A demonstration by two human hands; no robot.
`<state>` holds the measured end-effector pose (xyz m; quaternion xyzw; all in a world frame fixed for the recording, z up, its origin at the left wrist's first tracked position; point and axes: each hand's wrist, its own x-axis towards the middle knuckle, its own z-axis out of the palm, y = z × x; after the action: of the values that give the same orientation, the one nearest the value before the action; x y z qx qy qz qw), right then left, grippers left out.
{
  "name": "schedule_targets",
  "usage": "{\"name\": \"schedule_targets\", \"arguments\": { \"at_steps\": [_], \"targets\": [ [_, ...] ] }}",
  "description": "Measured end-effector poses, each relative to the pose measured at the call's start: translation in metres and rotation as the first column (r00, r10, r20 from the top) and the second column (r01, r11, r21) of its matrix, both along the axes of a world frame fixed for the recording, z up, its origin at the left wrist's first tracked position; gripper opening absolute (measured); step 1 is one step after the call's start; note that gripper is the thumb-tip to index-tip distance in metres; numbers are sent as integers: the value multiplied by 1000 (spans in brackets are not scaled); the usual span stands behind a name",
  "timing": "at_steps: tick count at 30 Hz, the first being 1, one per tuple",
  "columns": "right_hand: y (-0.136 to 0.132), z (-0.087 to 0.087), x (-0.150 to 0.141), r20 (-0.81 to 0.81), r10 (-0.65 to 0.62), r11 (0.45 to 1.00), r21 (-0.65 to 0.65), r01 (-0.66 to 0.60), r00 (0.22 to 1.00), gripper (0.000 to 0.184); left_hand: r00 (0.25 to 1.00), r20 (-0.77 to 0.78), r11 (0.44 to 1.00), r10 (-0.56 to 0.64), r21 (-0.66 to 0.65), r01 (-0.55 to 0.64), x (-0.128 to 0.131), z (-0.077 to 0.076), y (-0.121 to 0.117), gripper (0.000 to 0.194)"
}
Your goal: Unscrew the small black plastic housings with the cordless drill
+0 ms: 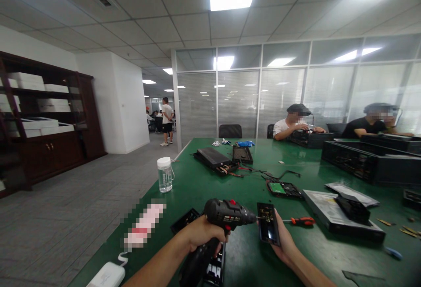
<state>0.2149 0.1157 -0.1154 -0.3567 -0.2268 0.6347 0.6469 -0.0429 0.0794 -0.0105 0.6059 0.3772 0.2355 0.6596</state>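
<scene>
Black pistol-shaped drill [219, 211], gripped in the left hand [205, 233], points at a dark rectangular casing [267, 225] the right hand [284, 241] grasps above the green table [186, 173]; I'd hold both square, steady.

Bare hands [205, 232], bare forearms [164, 255]

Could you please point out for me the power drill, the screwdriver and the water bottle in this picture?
Power drill [221, 211]: head view, on the side of its body.
Screwdriver [301, 221]: head view, on the handle.
Water bottle [165, 177]: head view, on the clear wall.
</scene>
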Motion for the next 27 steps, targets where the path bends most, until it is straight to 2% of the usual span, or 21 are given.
{"name": "schedule_targets", "arguments": {
  "at_steps": [15,27],
  "targets": [
    [0,0,1,2,7,1000,23,-7,1000,36,999,14,999,-32,26,31,-1,-4,2,17],
    [2,-1,1,2,-13,999,41,13,1000,34,1000,-20,1000,-8,-20,8,-3,-3,5,17]
  ]
}}
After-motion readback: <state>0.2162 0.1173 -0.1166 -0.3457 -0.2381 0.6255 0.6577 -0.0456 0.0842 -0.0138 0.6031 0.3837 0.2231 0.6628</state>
